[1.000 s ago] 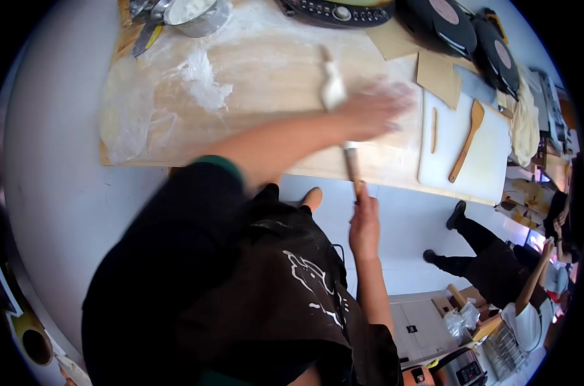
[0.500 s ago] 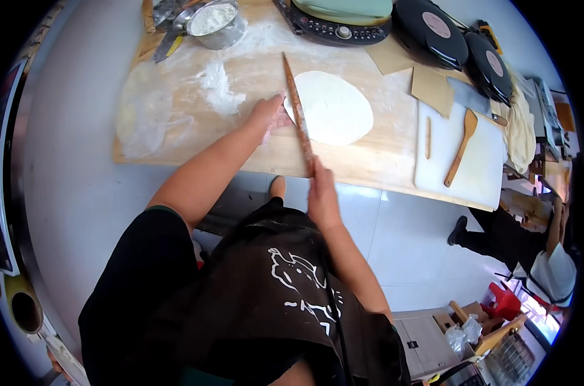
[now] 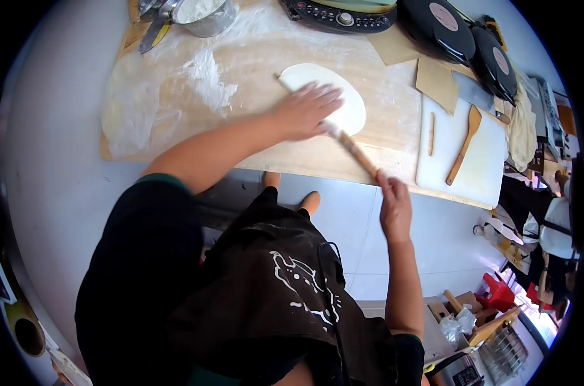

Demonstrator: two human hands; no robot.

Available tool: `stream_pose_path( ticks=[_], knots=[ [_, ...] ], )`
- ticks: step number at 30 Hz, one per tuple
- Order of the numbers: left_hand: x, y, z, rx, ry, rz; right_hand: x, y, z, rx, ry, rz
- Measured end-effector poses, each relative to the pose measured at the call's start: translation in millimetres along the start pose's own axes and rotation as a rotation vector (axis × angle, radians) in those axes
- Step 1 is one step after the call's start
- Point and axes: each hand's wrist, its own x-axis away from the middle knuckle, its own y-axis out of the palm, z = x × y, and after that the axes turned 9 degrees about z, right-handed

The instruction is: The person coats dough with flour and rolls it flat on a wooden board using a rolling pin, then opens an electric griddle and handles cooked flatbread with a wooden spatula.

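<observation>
A thin white sheet of dough (image 3: 351, 106) lies on the floured wooden board (image 3: 260, 71). My left hand (image 3: 306, 110) is over its lower left part, palm down with fingers stretched out. That hand hides part of the dough, and whether it presses on the dough or on the pin beneath I cannot tell. Close to the board's front edge, my right hand (image 3: 395, 204) is wrapped around the near end of a slim wooden rolling pin (image 3: 357, 154). The pin slants up and left toward my left palm, where its far end is blurred and partly hidden.
Loose flour (image 3: 209, 80) and a clear plastic bag (image 3: 131, 122) are on the board's left. A metal flour pot (image 3: 205, 19) stands behind. An electric griddle (image 3: 343, 16) is at the back. On the right, a white cutting board (image 3: 438, 161) carries a wooden spatula (image 3: 465, 145).
My left hand has moved right, from beside the dough to over it. My right hand has swung right with the rolling pin, which now slants the other way.
</observation>
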Motion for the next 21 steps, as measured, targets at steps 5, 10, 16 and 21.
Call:
stream_pose_path(
  ticks=[5,10,16,21],
  knots=[
    [94,-66,18,0.058,-0.035,-0.172,38,-4,-46,-0.159,0.080,-0.201],
    [-13,-10,-1,-0.129,-0.245,0.008,-19,1,-6,-0.054,0.089,-0.047],
    [-61,22,-56,-0.152,-0.222,0.216,-24,33,-41,-0.172,0.212,-0.213],
    [63,-36,7,0.023,-0.092,-0.061,25,47,-120,-0.609,0.432,-0.316]
  ],
)
